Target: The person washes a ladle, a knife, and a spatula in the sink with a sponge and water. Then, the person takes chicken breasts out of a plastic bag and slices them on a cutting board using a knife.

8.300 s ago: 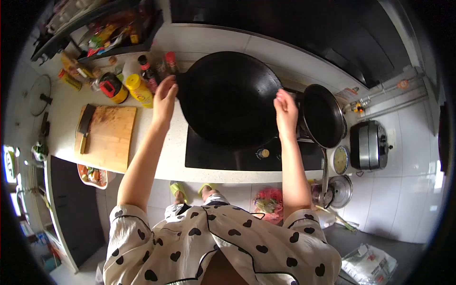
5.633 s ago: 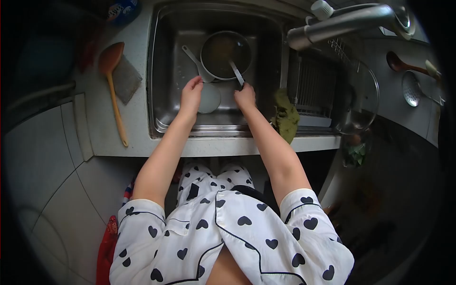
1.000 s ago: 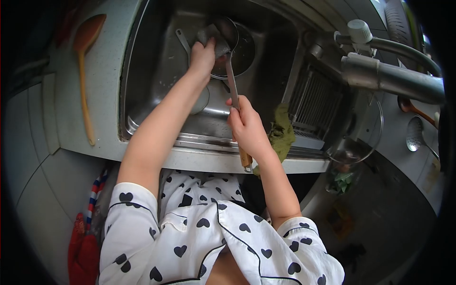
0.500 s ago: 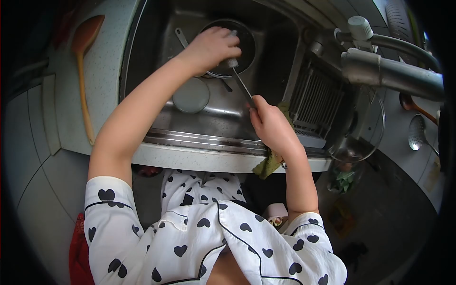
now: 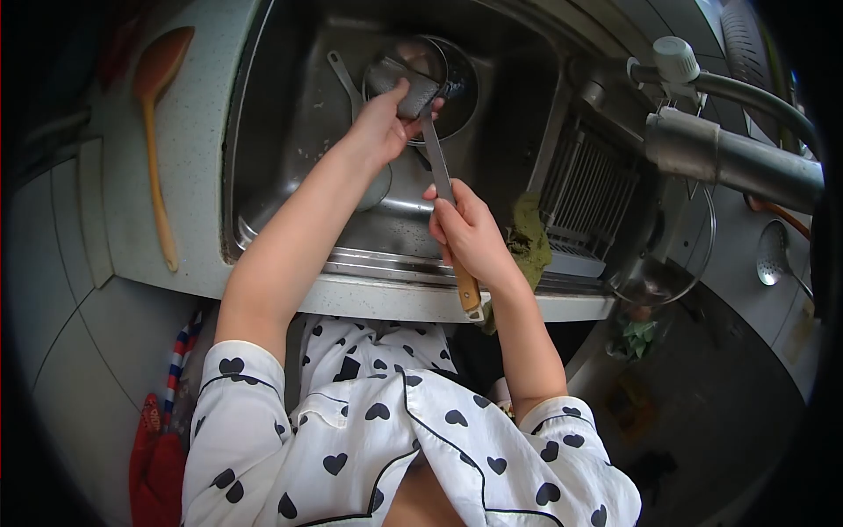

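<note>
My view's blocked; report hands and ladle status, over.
Left hand: holding grey scrubber against ladle. Right hand: gripping ladle. Pot below; no obstruction seen.

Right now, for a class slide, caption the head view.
Over a sink, the left hand holds a grey pad against a ladle gripped by the right hand.

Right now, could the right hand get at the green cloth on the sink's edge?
Probably yes, after letting go: the green cloth lies close by, its upper part uncovered, but the right hand grips a long-handled utensil.
</note>
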A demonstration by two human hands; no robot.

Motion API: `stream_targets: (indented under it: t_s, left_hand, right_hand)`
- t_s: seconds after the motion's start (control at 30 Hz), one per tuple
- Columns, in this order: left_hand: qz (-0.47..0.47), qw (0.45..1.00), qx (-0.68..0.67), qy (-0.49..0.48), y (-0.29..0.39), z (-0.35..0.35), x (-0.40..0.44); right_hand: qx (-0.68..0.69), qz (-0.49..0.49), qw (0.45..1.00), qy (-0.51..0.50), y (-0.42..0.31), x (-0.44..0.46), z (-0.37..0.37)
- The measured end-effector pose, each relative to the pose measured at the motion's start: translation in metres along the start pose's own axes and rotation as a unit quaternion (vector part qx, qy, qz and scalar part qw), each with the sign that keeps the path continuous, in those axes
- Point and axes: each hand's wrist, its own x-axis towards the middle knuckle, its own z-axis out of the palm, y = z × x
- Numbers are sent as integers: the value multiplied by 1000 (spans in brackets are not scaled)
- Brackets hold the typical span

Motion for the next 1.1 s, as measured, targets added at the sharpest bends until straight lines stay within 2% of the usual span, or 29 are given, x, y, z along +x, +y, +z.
stream_targets:
  t_s: [0.1,0.2,0.3,0.33,0.4,0.43,0.47,0.53,0.63,0.77,0.87,0.9,0.93,0.97,1.0,1.07,1.1]
  left_hand:
    - [-27,999,-28,5,-8,14,-5]
    - [43,992,83,84,-15,12,8]
    - [245,912,282,168,-11,10,13]
    - [313,838,405,187,-10,-17,38]
    - [306,883,327,141,-4,-6,17]
    - [261,905,281,185,-6,1,13]
    - [219,943,206,142,-13,4,9]
    - [49,993,75,74,-17,15,-9]
    - [-19,999,22,21,-10,26,-32]
    - [-13,994,104,-22,-2,33,-69]
    - [1,967,244,-71,-16,34,-90]
    - [28,976,215,-34,-25,36,-91]
    - [50,963,265,-26,-27,35,-92]
    - [90,948,303,27,-37,31,-84]
    - [129,929,338,81,-41,34,-84]
    - [143,934,323,60,-36,30,-82]
    - [141,943,298,47,-28,32,-82]
  right_hand:
    - [7,-6,1000,1,1,6,5]
    - [1,-14,1000,27,3,5,16]
    - [-47,-22,997,63,-6,-14,24]
    - [-35,-16,998,55,-8,-21,23]
    - [-44,-8,998,52,-15,-28,23]
    - [-40,-10,998,46,-17,-28,24]
    - [-35,-13,998,40,-16,-24,24]
    - [-19,-19,999,24,-14,-18,22]
    - [14,-25,1000,6,-20,-21,16]
    - [37,-25,998,-36,-30,-24,8]
    - [-79,-18,996,33,-30,-15,10]
    - [-268,-120,950,107,-11,-6,11]
    - [-442,-215,852,178,-17,-9,22]
    - [-531,-89,822,189,-25,-16,32]
    - [-547,-73,814,179,-26,-19,36]
    - [-532,-84,816,207,-21,-20,43]
    - [-482,-128,842,207,-17,-17,42]
